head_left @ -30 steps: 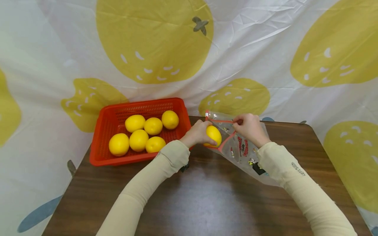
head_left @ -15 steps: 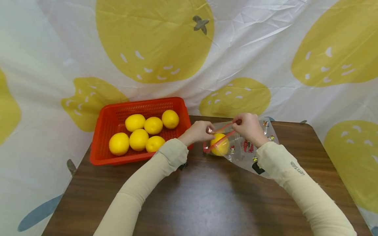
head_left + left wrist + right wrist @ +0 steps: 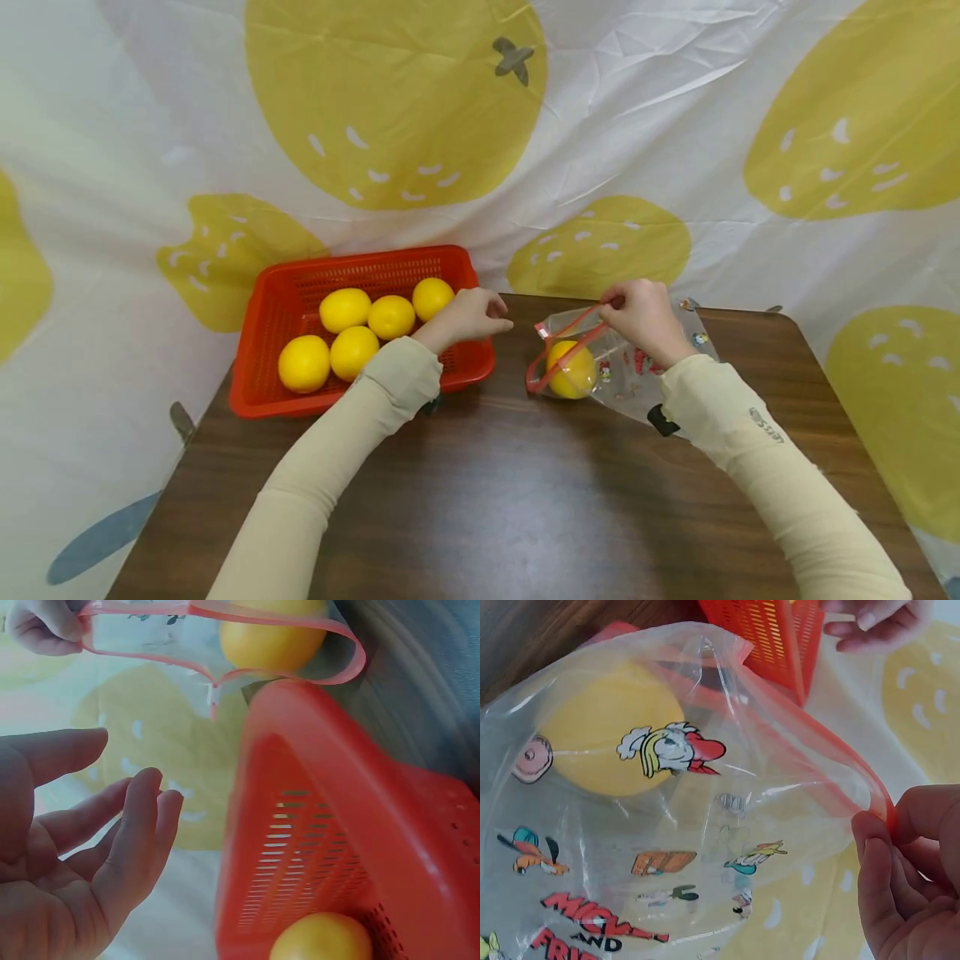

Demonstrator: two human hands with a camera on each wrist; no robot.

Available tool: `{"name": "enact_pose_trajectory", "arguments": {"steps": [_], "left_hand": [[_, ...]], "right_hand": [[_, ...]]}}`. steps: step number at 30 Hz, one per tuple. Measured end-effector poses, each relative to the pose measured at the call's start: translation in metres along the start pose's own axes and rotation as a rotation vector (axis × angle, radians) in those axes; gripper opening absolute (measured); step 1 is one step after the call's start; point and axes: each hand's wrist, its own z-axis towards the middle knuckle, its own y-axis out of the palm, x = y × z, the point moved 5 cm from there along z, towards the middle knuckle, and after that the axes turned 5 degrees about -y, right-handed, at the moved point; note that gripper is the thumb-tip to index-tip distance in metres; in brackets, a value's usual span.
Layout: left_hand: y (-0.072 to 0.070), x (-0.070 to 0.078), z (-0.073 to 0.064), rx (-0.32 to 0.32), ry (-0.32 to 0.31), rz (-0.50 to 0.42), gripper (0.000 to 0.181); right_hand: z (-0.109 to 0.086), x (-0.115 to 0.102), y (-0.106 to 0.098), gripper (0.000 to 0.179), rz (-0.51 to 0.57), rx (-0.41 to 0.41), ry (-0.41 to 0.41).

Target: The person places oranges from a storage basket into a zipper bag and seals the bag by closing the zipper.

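Note:
My right hand (image 3: 643, 321) pinches the red-edged mouth of a clear zip bag (image 3: 626, 398) printed with cartoon figures. Inside the bag, just behind its gaping mouth, lies one round yellow fruit (image 3: 573, 370). In the right wrist view, thumb and fingers (image 3: 877, 859) grip the red zip strip at a corner. My left hand (image 3: 468, 317) is over the right rim of a red plastic basket (image 3: 251, 350), fingers loosely bent and holding nothing. The left wrist view shows its thumb and fingers (image 3: 142, 817) apart. Several yellow fruits (image 3: 303, 364) sit in the basket, one hidden behind the left arm.
Basket and bag stand side by side toward the back of a dark wooden table (image 3: 480, 500). A white cloth (image 3: 637, 108) with large yellow fruit prints hangs right behind the table's back edge.
The left hand let go of the fruit inside the bag and moved left to the basket's rim. The right hand kept its pinch on the bag's mouth.

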Motion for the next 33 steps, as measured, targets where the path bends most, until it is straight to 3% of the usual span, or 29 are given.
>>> {"name": "enact_pose_trajectory", "arguments": {"steps": [12,28,33], "left_hand": [[0.011,-0.008,0.002,-0.039,-0.043,0.014,0.034],[0.043,-0.001,0.011,-0.049,0.006,0.237,0.035],[0.052,0.003,0.012,-0.022,0.008,0.32,0.025]], "right_hand": [[0.002,-0.004,-0.006,0.017,0.025,0.032,0.013],[0.0,-0.02,-0.026,0.018,0.038,0.076,0.006],[-0.001,-0.027,-0.033,0.018,0.047,0.077,0.009]]}}
